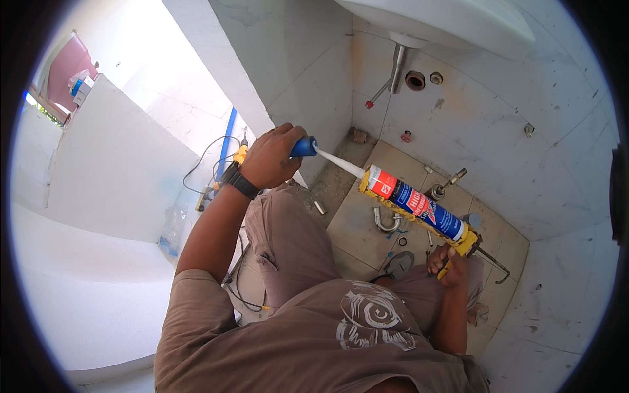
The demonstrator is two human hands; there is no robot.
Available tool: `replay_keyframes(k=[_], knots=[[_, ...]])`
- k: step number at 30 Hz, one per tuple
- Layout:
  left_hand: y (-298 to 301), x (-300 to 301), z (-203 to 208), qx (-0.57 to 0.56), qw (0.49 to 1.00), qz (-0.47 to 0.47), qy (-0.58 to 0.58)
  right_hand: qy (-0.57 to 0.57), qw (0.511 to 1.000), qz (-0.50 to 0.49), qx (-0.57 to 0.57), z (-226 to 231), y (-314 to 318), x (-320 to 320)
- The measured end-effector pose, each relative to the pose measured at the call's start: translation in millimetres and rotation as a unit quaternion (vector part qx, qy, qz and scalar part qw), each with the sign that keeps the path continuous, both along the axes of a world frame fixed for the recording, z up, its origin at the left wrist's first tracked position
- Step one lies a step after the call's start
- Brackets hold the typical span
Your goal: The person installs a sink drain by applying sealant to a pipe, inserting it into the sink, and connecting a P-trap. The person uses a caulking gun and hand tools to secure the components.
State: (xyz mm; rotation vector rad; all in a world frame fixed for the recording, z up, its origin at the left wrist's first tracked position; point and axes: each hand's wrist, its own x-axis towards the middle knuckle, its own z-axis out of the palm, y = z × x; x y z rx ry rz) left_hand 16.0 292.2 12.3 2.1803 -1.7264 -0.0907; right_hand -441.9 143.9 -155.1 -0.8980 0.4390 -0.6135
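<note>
My right hand (454,267) is wrapped round the handle of a yellow caulking gun (469,243). A sealant cartridge (419,202) with a red, white and blue label lies in its frame, tilted up to the left. Its long white nozzle (339,162) points at my left hand (274,156). That hand, with a black watch on the wrist, is closed round a blue, round-ended object (304,147) of a kind I cannot make out. The nozzle's tip meets or nearly meets the end of this object.
Above the tiled floor hangs a white basin (452,23) with a metal drain pipe (397,69). A curved chrome trap (386,221), a metal fitting (435,192) and small parts lie on the floor. A yellow power tool (240,154) and cables are at left, beside a low white wall (118,144).
</note>
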Motion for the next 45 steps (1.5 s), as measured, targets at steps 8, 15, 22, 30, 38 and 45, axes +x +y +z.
replay_keyframes(k=[8,15,22,30,38,45], knots=[[-0.1,0.5,0.4,0.017,1.000,0.006,0.016,0.011,1.000,-0.004,0.003,1.1,-0.3,1.2],[0.8,1.0,0.9,0.031,0.999,0.006,0.025,0.006,1.000,0.002,0.001,1.3,-1.1,2.2],[3.3,3.1,-1.8,0.011,1.000,-0.016,0.021,0.011,1.000,-0.002,-0.003,0.7,-2.0,2.2],[0.8,2.7,-1.5,0.018,1.000,-0.013,-0.003,0.005,1.000,0.003,0.006,1.6,-2.3,2.6],[-0.2,-0.9,-3.4,0.007,1.000,0.002,-0.020,0.015,1.000,-0.006,0.008,1.5,-1.3,3.0],[-2.9,-3.1,-4.6,0.009,1.000,0.001,-0.016,0.016,1.000,-0.004,0.008,0.7,-2.2,3.6]])
